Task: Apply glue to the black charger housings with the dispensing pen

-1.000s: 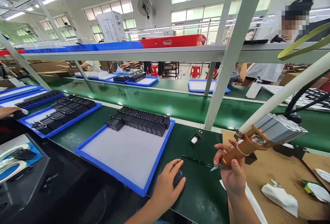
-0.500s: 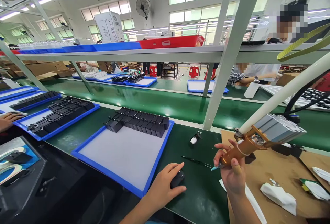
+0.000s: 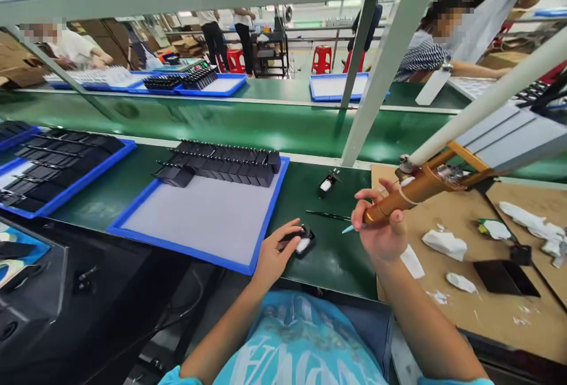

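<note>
Black case [image 3: 305,245] has turned white-side up beside blue-rimmed tray [image 3: 212,214].

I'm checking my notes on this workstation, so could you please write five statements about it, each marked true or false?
1. The left hand touches a small black part. True.
2. The right hand is empty. False: it is around the orange-brown tool.
3. Rows of black pieces stand in the blue-rimmed tray. True.
4. Crumpled white pieces lie in that tray. False: they lie on brown cardboard.
5. A slim dark tool lies on the green bench. True.
</note>
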A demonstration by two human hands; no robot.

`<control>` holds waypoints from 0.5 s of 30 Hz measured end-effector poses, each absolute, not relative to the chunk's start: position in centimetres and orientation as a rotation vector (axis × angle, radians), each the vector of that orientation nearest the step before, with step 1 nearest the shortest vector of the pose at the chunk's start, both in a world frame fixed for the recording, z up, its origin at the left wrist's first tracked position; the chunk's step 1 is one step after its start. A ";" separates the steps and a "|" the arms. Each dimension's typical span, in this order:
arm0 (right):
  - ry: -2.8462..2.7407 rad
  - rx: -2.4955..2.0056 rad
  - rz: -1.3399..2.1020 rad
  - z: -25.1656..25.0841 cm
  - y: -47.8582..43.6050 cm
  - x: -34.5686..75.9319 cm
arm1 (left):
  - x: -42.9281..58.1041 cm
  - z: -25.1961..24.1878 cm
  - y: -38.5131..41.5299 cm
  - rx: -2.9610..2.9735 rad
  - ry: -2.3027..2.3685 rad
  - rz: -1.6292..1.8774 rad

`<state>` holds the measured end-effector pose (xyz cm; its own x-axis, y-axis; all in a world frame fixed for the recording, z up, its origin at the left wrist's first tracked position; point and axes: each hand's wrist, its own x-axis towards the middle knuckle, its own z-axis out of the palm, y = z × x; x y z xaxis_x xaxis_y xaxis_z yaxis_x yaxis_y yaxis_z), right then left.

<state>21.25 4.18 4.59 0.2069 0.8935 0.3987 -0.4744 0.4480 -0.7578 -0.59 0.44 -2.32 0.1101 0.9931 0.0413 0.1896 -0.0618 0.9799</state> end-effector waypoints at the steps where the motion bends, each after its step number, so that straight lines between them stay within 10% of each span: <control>1: -0.941 -0.536 1.032 4.8 4.1 20.8 | -0.6 -2.6 0.2 1.469 1.262 1.105; 15: -0.897 -0.389 1.056 5.9 3.7 15.7 | 0.5 -2.7 -0.2 2.019 1.487 1.021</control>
